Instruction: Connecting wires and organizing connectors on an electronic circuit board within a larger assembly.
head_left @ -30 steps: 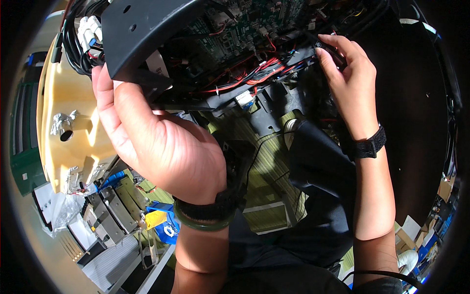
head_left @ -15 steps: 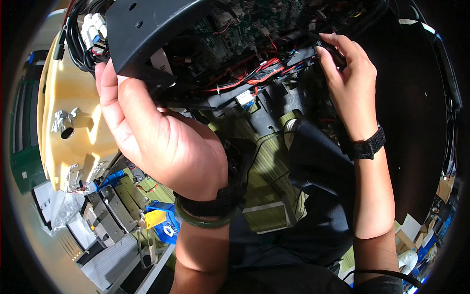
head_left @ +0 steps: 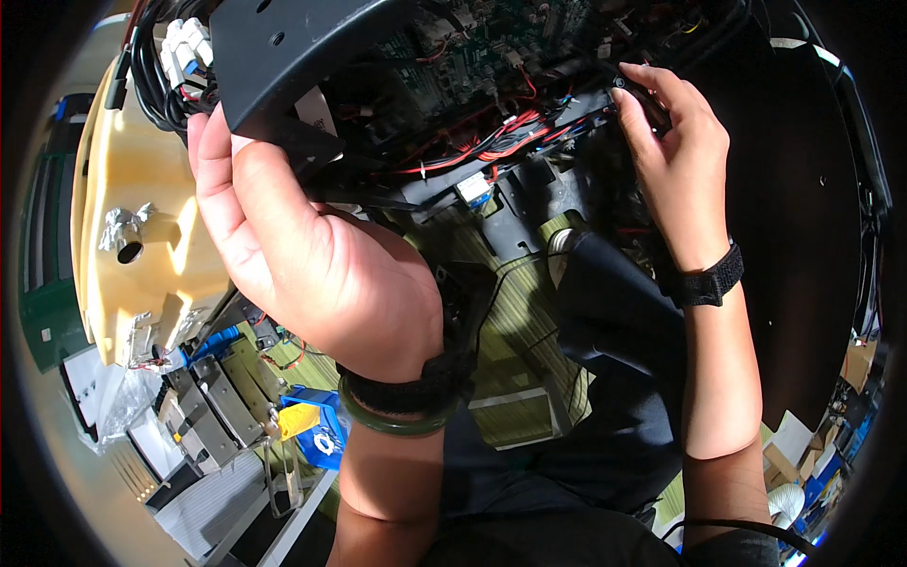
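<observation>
Head view: my left hand [head_left: 321,265] curls, thumb and fingers close together, at the lower-left corner of the black metal housing [head_left: 321,42]; my right hand [head_left: 675,142] has thumb and forefinger nearly meeting at a dark part [head_left: 619,82] near its right end, though whether they pinch it I can't tell. If my left grip slipped, the housing could tip and strain the red and black wires [head_left: 510,137]. Below is sunlit green striped flooring [head_left: 515,317], with a blue bin [head_left: 328,454] left, cardboard [head_left: 814,463] right.
</observation>
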`<state>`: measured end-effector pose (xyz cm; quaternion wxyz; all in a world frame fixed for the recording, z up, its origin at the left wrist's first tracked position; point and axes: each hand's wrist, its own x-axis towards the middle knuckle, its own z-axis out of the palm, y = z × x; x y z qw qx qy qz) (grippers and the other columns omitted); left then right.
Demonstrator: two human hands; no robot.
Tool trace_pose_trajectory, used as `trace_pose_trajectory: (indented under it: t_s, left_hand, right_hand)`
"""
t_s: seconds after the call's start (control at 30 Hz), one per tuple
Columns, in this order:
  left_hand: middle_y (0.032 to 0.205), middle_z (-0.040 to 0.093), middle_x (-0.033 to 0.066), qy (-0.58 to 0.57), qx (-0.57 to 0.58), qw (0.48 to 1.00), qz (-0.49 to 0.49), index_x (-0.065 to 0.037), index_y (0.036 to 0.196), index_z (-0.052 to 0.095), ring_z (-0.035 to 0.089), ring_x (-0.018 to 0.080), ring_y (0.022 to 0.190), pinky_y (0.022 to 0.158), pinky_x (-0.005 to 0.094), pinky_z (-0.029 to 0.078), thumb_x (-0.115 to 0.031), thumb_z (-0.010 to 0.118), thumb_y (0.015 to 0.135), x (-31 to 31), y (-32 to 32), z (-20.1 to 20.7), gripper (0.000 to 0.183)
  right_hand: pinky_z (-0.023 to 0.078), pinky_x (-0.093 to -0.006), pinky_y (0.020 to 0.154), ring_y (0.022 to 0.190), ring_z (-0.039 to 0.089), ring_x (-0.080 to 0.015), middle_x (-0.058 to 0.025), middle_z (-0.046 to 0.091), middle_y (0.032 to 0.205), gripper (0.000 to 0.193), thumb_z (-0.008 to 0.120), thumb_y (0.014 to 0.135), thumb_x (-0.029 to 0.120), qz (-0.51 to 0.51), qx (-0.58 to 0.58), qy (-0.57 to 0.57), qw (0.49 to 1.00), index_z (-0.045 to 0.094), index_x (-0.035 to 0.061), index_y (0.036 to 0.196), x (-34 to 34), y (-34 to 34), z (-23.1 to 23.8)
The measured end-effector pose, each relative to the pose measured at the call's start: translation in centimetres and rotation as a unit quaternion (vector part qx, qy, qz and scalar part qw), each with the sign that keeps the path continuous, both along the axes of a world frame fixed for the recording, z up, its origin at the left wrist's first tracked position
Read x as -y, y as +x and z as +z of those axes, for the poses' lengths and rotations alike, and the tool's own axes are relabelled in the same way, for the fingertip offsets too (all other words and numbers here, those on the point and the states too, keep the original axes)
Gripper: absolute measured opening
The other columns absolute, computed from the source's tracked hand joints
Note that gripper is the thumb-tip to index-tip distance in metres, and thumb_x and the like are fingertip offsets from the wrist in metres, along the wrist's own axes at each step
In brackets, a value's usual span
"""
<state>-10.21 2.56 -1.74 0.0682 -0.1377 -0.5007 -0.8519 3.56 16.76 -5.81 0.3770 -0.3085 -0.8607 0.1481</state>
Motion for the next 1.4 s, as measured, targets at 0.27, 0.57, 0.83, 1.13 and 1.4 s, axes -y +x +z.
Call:
trace_pose_trajectory:
  t_s: [0.27, 0.57, 0.83, 1.13, 1.4]
  left_hand:
    - [0.099, 0.063, 0.004, 0.008, 0.018, 1.0, 0.0, -0.002, 0.114, 0.059, 0.058, 0.0108, 0.088, 0.074, 0.0216, 0.046, -0.012, 0.046, 0.095, -0.3, 0.4, 0.5, 0.025]
    - [0.1, 0.064, 0.0042, 0.016, 0.028, 0.999, 0.004, -0.003, 0.112, 0.06, 0.06, 0.0104, 0.086, 0.073, 0.0209, 0.047, -0.013, 0.05, 0.094, -0.3, 0.3, 0.3, 0.023]
    - [0.099, 0.064, 0.0038, 0.026, 0.035, 0.999, -0.008, -0.003, 0.112, 0.061, 0.059, 0.0101, 0.086, 0.073, 0.0213, 0.046, -0.012, 0.05, 0.094, -0.2, 0.5, 0.5, 0.023]
    - [0.101, 0.063, 0.0044, 0.019, 0.025, 0.999, -0.016, -0.002, 0.114, 0.06, 0.057, 0.0118, 0.089, 0.078, 0.0224, 0.045, -0.012, 0.05, 0.094, -0.2, 0.5, 0.4, 0.024]
    - [0.105, 0.062, 0.0065, -0.025, -0.019, 0.999, 0.014, 0.0, 0.117, 0.059, 0.057, 0.0134, 0.095, 0.085, 0.0245, 0.044, -0.012, 0.05, 0.094, -0.2, 0.3, 0.1, 0.027]
  right_hand:
    - [0.046, -0.0336, 0.057, 0.058, 0.055, -0.0244, -0.0126, 0.056, 0.072, 0.017, 0.066, 0.082, 0.011, -0.008, 0.011, -0.02, 1.0, 0.066, 0.003, 0.098, 0.1, 0.1, 0.1]
    - [0.043, -0.0318, 0.054, 0.054, 0.051, -0.0217, -0.0112, 0.053, 0.069, 0.018, 0.066, 0.082, 0.01, -0.006, -0.003, -0.001, 1.0, 0.065, 0.0033, 0.099, 0.4, 0.1, 0.5]
    - [0.045, -0.0326, 0.055, 0.056, 0.053, -0.0228, -0.0121, 0.055, 0.07, 0.017, 0.066, 0.083, 0.011, -0.017, 0.002, -0.037, 0.999, 0.066, 0.0032, 0.098, 0.3, 0.1, 0.7]
    - [0.046, -0.0339, 0.056, 0.057, 0.058, -0.025, -0.0175, 0.061, 0.072, 0.022, 0.064, 0.085, 0.016, -0.046, 0.049, -0.08, 0.995, 0.065, 0.001, 0.1, 0.3, 0.1, 0.3]
    - [0.049, -0.0376, 0.065, 0.071, 0.063, -0.0357, -0.0237, 0.063, 0.077, 0.025, 0.059, 0.089, 0.017, 0.001, 0.028, -0.164, 0.986, 0.062, -0.0046, 0.101, 0.2, -0.1, -0.7]
